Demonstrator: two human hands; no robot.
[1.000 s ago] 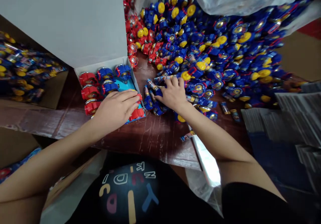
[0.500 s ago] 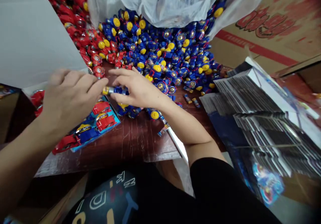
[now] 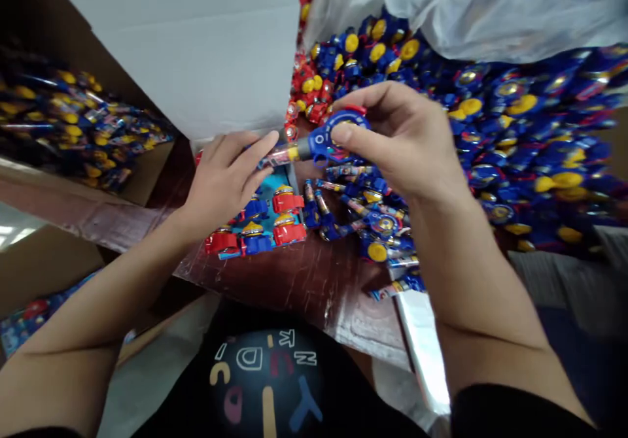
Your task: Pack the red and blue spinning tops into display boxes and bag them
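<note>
Blue and round-faced, a plastic toy [image 3: 331, 140] is pinched in the right hand [image 3: 409, 140] over the edge of a white cardboard box [image 3: 206, 52] part filled with red and blue plastic toys [image 3: 289, 232], the left hand [image 3: 223, 176] curls close by, its grip hidden, and a big blue-and-yellow plastic heap [image 3: 483, 173] lies outside.

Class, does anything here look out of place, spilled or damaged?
Loose blue plastic toys lie jumbled on the dark red tabletop, unlike the red plastic toys lined up in the white cardboard box. No damage shows.
</note>
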